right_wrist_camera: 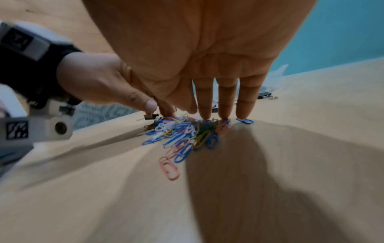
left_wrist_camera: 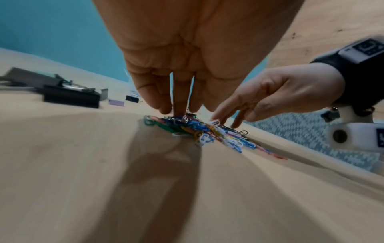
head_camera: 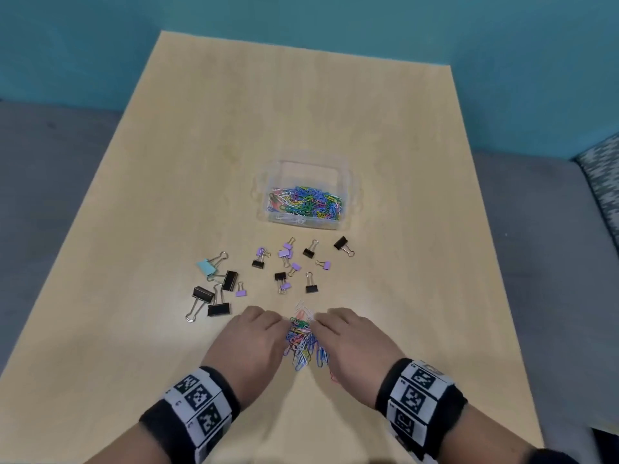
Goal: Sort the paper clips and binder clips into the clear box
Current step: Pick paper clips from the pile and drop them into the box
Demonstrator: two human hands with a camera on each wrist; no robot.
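Note:
A pile of coloured paper clips (head_camera: 304, 343) lies near the table's front edge. My left hand (head_camera: 274, 324) and right hand (head_camera: 323, 324) flank it, straight fingers pointing down with their tips on the pile (left_wrist_camera: 199, 129) (right_wrist_camera: 182, 133). Neither hand grips anything. One pink clip (right_wrist_camera: 169, 169) and one blue clip (right_wrist_camera: 245, 121) lie just outside the heap. Several binder clips, black (head_camera: 219, 309), purple (head_camera: 284, 253) and one light blue (head_camera: 207, 266), are scattered between the hands and the clear box (head_camera: 310, 172). Its near compartment holds many paper clips (head_camera: 304, 204).
The light wooden table (head_camera: 418, 262) has bare surface left, right and behind the box. A teal wall stands behind it. A patterned seat (head_camera: 603, 182) sits off the right edge, with grey floor on both sides.

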